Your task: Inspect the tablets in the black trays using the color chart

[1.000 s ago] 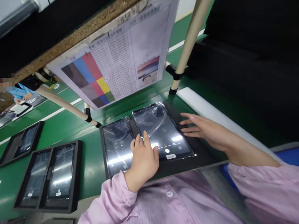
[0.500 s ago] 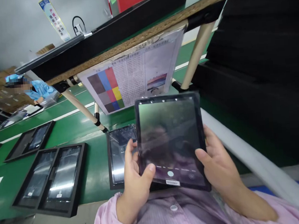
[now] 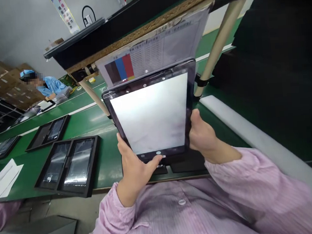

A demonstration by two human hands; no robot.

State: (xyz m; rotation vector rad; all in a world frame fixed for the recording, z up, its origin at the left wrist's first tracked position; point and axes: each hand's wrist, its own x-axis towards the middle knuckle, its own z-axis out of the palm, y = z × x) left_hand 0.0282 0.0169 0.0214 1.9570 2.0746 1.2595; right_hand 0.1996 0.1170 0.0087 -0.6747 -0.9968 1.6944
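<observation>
Black-framed glass tablet (image 3: 152, 113): black bezel, screen a plain pale white.
Long-sleeved woven shirt (image 3: 179, 218): pale pink with fine stripes and a white button.
Flat conveyor belt (image 3: 105, 159): green, with a white line along it.
Laminated paper test chart (image 3: 123, 66): black, blue and red bars beside grey printed tables.
Shallow rectangular tray (image 3: 62, 190): matte black.
Co-worker's work coat (image 3: 52, 85): light blue, cap the same.
Long padded rail (image 3: 253, 138): white.

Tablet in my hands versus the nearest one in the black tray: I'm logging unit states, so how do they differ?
The held tablet shows a bright white screen; the tray tablet is dark, with glare. The held tablet is raised and tilted, gripped low down by the left hand and right hand; the tray tablet lies flat in its tray, untouched. Both have dark frames.
</observation>
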